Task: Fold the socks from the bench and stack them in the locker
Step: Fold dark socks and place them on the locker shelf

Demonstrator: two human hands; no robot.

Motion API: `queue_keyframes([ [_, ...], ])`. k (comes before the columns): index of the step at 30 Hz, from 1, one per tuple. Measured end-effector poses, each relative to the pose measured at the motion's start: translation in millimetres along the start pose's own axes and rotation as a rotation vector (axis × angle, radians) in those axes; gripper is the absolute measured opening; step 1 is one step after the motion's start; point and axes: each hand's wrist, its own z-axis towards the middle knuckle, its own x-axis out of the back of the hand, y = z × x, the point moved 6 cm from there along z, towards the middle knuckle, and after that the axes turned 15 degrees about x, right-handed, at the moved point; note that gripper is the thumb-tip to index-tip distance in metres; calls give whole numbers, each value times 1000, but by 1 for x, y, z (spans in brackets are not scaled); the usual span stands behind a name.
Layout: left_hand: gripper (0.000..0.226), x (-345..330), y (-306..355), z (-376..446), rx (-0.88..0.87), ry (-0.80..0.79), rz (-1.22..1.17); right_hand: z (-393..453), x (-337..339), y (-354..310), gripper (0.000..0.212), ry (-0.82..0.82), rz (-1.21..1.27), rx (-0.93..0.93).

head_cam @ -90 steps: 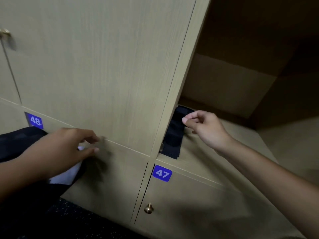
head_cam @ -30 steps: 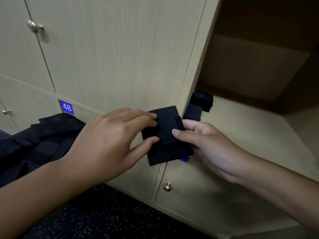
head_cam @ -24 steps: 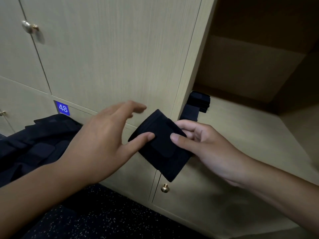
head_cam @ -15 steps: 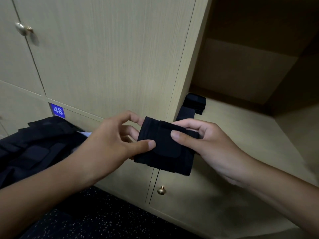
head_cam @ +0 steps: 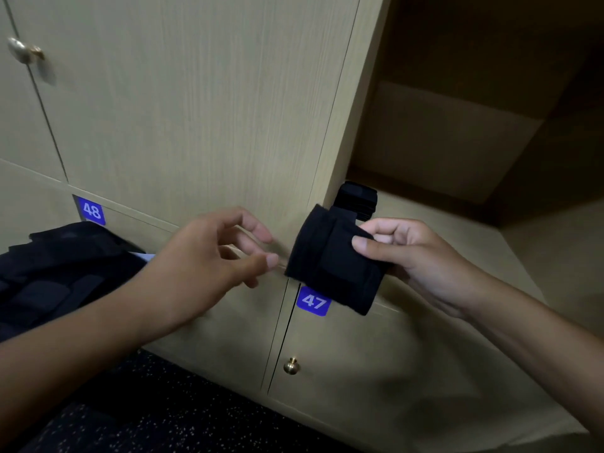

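My right hand (head_cam: 411, 256) pinches a folded black sock (head_cam: 333, 266) between thumb and fingers, holding it in front of the open locker's front edge. My left hand (head_cam: 209, 256) hovers just left of the sock, fingers spread, touching nothing. Inside the open locker (head_cam: 457, 230), a small stack of folded black socks (head_cam: 358, 199) lies at the near left corner of the shelf, partly hidden behind the held sock.
Closed wooden locker doors fill the left, with blue number plates 48 (head_cam: 91, 210) and 47 (head_cam: 312, 302) and brass knobs (head_cam: 291, 366). A dark bag or garment pile (head_cam: 55, 266) lies at the left on the speckled dark bench (head_cam: 147, 416).
My left hand has let go of the folded sock and drawn back to the left. My right hand alone holds the sock, shifted slightly right toward the locker opening.
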Motion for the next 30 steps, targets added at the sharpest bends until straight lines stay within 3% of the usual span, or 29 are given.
queue_keyframes([
  [4, 15, 13, -5, 9, -34, 73, 114, 9, 38, 16, 25, 143, 79, -33],
  [7, 13, 26, -11, 14, -53, 137, 218, 18, 65, 31, 29, 345, 267, -88],
  [12, 14, 55, -25, 26, -95, 271, 470, 40, 97, 67, 14, 624, 443, -285],
  [16, 19, 87, -50, 41, -49, 330, 644, 68, 110, 82, 20, 730, 472, -315],
  [23, 45, 140, -132, 66, 173, 395, 998, 114, 101, 94, 3, 756, 457, -291],
  [27, 61, 161, -175, 76, 290, 389, 1137, 126, 99, 102, 25, 803, 374, -288],
  [30, 70, 166, -185, 77, 318, 370, 1126, 131, 99, 103, 27, 883, 339, -254],
])
